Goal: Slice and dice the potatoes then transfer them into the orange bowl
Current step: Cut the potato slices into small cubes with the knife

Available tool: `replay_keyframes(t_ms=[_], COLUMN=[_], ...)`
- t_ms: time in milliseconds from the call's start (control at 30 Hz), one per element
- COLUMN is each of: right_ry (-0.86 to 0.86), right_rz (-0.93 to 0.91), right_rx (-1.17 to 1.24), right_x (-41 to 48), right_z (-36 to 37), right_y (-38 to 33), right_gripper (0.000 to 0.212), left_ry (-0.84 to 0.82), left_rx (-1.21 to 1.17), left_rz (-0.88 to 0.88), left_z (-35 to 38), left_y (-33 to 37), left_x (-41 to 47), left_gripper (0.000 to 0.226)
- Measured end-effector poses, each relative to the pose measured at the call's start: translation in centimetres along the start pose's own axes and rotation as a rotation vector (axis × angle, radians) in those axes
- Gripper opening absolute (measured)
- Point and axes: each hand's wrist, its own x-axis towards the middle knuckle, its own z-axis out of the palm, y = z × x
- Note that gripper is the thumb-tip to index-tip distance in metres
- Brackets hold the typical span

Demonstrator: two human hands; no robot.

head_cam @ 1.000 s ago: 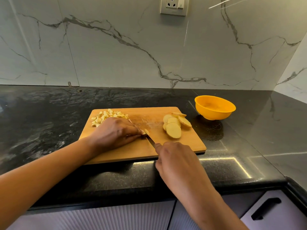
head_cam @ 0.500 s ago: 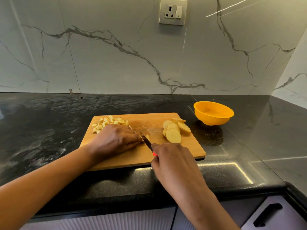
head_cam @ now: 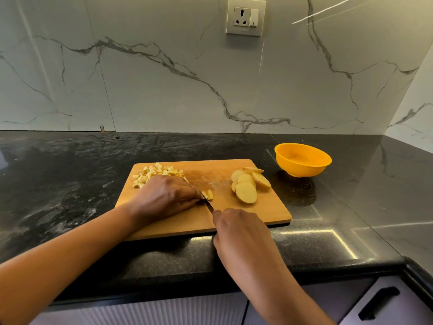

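A wooden cutting board (head_cam: 269, 211) lies on the black counter. My left hand (head_cam: 164, 198) rests on the board with curled fingers pinning a potato slice, mostly hidden; small cut pieces (head_cam: 209, 194) show at its fingertips. My right hand (head_cam: 239, 231) grips a knife (head_cam: 208, 205) whose blade lies against the left fingertips; the handle is hidden. A pile of diced potato (head_cam: 155, 174) sits at the board's far left corner, and a stack of round potato slices (head_cam: 248, 185) lies on its right side. The orange bowl (head_cam: 302, 159) stands empty beyond the board's right corner.
The counter's front edge (head_cam: 234, 285) runs just below my arms. A marble wall with a power socket (head_cam: 246, 16) rises behind. Drawer fronts with a black handle (head_cam: 378, 302) sit below at right.
The knife has worked through the potato under my left hand, and small cut pieces now lie beside the blade. The camera has tilted up a little.
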Motion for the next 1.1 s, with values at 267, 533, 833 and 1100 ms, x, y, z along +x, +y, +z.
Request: replay_keyframes(t_ms=[267, 533, 833, 1100], right_ry=[0.095, 0.152, 0.153, 0.15], right_rz=[-0.022, 0.023, -0.023, -0.043], right_rx=[0.035, 0.011, 0.019, 0.06], right_x=[-3.0, -1.1, -1.7, -3.2], right_z=[-1.2, 0.4, 0.1, -1.5], right_y=[1.2, 1.3, 2.1, 4.5], right_gripper=[0.032, 0.037, 0.046, 0.045], left_ry=[-0.02, -0.01, -0.337, -0.214], left_rx=[-0.042, -0.076, -0.228, -0.315], left_rz=[-0.109, -0.157, -0.139, -0.127], left_z=[0.0, -0.6, -0.5, 0.2], left_y=[-0.2, -0.1, -1.8, -2.4], left_x=[-0.3, -1.1, 1.5, 1.4], left_gripper=[0.037, 0.034, 0.04, 0.045])
